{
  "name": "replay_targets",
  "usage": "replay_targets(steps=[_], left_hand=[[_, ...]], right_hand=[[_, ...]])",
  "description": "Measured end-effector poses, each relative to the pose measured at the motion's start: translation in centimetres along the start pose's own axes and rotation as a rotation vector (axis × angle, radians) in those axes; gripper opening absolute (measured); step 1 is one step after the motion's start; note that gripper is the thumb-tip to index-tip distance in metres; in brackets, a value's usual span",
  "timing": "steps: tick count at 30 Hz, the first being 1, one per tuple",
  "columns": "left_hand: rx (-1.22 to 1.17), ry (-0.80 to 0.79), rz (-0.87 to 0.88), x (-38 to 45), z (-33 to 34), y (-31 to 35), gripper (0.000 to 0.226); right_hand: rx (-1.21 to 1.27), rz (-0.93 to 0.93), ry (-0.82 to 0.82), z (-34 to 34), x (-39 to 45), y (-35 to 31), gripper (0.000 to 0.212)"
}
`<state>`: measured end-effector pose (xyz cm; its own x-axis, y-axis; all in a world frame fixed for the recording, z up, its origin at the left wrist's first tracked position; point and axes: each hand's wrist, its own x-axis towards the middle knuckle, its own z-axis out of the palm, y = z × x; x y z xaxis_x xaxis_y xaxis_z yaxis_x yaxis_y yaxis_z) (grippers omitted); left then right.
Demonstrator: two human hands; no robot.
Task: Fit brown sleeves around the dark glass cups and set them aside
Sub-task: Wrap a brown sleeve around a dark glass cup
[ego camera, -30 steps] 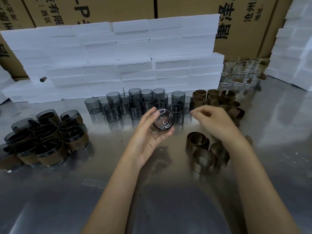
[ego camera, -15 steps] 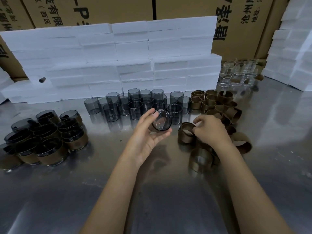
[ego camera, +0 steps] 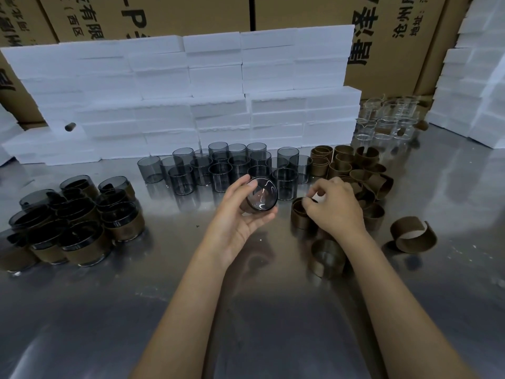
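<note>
While the left hand cradles a dark glass cup on its side, thumb and curled fingers wrapped round the wall and the clear base turned toward the camera, the right hand reaches down to a brown sleeve standing on the steel bench just beside it; its fingertips are bent onto the sleeve's upper rim in a pinching grip. Cup and sleeve are apart, so the fitting of this pair has, by the look of it, not yet begun. More loose sleeves lie just beyond and below that hand, with one curled open further right and a heap of them toward the back. Behind the hands stands a cluster of bare dark cups, more than a dozen, waiting their turn. On the far left sits the finished lot, cups already wearing brown bands, roughly a dozen packed close and partly stacked. Judged from the piles, the job is somewhere near halfway. Clear glasses stand at the back right, white foam blocks are stacked behind, with cardboard cartons beyond.
</note>
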<state>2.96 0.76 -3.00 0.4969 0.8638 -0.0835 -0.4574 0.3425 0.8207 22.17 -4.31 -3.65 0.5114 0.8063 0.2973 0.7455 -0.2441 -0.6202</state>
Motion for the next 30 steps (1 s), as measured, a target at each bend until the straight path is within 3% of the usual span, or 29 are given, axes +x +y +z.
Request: replay_targets(steps=[3, 7, 12, 18, 26, 30], left_hand=[[0.004, 0.003, 0.002, 0.1, 0.0, 0.0, 0.067], [0.016, 0.002, 0.004, 0.1, -0.1, 0.1, 0.068], [0.012, 0.001, 0.005, 0.0, -0.1, 0.1, 0.066], [0.022, 0.010, 0.005, 0.0, -0.2, 0.2, 0.064], [-0.010, 0.054, 0.006, 0.5, -0.5, 0.1, 0.053], [-0.123, 0.111, -0.001, 0.6, -0.8, 0.2, 0.055]], right_hand=[[-0.116, -0.103, -0.045, 0.1, -0.3, -0.6, 0.017], [-0.216, -0.156, -0.086, 0.6, -0.7, -1.1, 0.014], [-0.103, -0.198, 0.031, 0.7, -0.6, -1.3, 0.014], [-0.006, -0.241, 0.057, 0.7, -0.5, -1.2, 0.011], [0.378, -0.203, 0.156, -0.4, -0.9, -2.5, 0.012], [0.526, -0.329, 0.227, -0.8, -2.1, -4.6, 0.010]])
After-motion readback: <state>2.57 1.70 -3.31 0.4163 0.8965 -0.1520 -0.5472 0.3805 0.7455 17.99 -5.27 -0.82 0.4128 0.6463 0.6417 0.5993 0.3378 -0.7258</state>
